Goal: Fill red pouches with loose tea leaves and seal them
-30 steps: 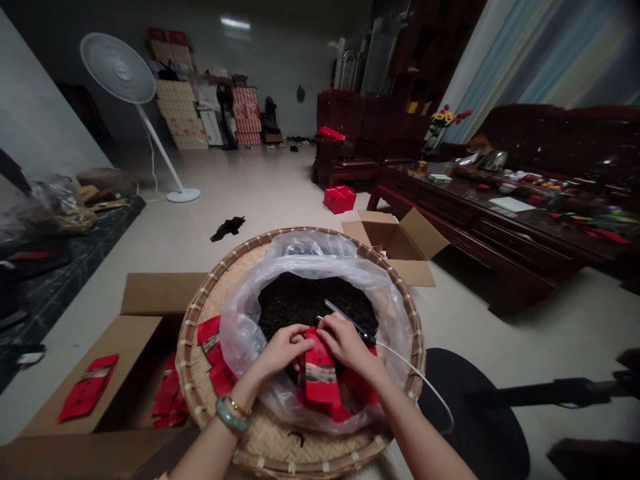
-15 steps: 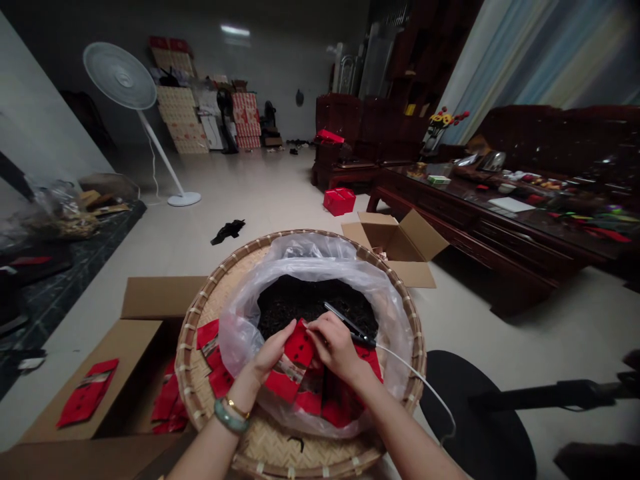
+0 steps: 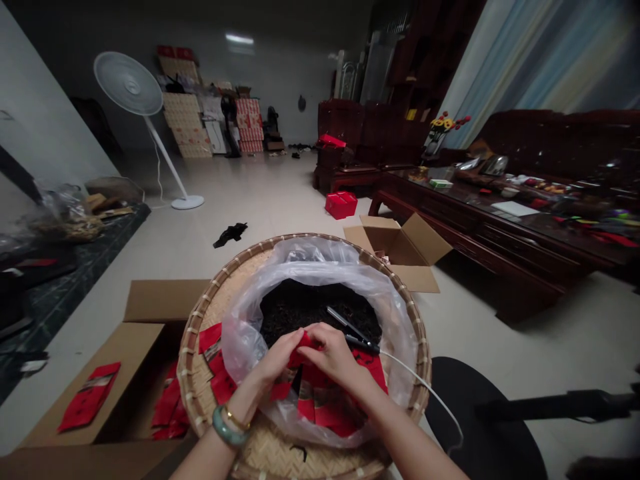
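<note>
Both my hands close on a red packet [image 3: 295,362] over the near side of a clear plastic bag [image 3: 330,270]. My left hand [image 3: 278,357] pinches its left side; my right hand [image 3: 333,353] grips the top edge, with the fingers hiding much of it. The bag is filled with dark, loose leaves like tea [image 3: 295,307] and sits in a round woven basket [image 3: 189,347]. A corded flat iron [image 3: 354,329], like a hair straightener, lies on the leaves beside my right hand. More red packets [image 3: 333,403] lie below my hands, and others [image 3: 220,383] at the basket's left.
An open cardboard box [image 3: 143,347] with red packets stands at the left; one packet [image 3: 90,398] lies on its flap. Another open box [image 3: 417,270] is beyond the basket, near a dark wooden table [image 3: 450,217]. A black round base [image 3: 485,417] stands at the right.
The packet, upright at first, tilted left and is now folded or bunched between my hands, mostly covered by my fingers. The flat iron stays on the leaves. The view has shifted slightly.
</note>
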`<action>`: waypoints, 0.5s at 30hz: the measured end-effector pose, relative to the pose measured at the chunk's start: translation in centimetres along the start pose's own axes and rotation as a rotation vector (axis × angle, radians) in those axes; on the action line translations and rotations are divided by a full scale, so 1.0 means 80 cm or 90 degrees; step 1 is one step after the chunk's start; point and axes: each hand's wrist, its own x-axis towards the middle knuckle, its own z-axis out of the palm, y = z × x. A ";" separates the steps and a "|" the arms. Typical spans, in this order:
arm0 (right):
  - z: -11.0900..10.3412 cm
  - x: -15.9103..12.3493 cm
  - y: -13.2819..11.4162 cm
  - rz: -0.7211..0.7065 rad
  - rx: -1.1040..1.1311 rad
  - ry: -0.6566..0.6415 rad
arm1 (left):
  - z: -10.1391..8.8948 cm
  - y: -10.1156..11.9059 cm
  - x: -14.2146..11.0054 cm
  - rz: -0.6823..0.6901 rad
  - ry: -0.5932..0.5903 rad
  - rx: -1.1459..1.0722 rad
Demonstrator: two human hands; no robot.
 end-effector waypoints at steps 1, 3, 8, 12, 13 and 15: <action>0.002 0.001 0.001 0.024 0.001 -0.001 | 0.002 0.000 0.001 0.022 -0.025 0.012; 0.004 0.001 0.001 0.058 0.000 -0.029 | 0.004 0.000 0.003 0.065 -0.089 0.028; -0.004 -0.002 -0.006 0.042 0.018 -0.111 | -0.004 0.009 0.004 0.081 -0.172 0.086; -0.008 -0.002 0.001 0.100 0.041 -0.028 | -0.020 0.013 0.003 0.095 -0.101 0.195; -0.008 -0.002 0.005 0.127 0.059 0.008 | -0.023 0.013 0.002 0.092 -0.089 0.225; -0.007 0.000 0.010 0.167 0.131 0.055 | -0.027 0.011 0.000 0.059 -0.096 0.273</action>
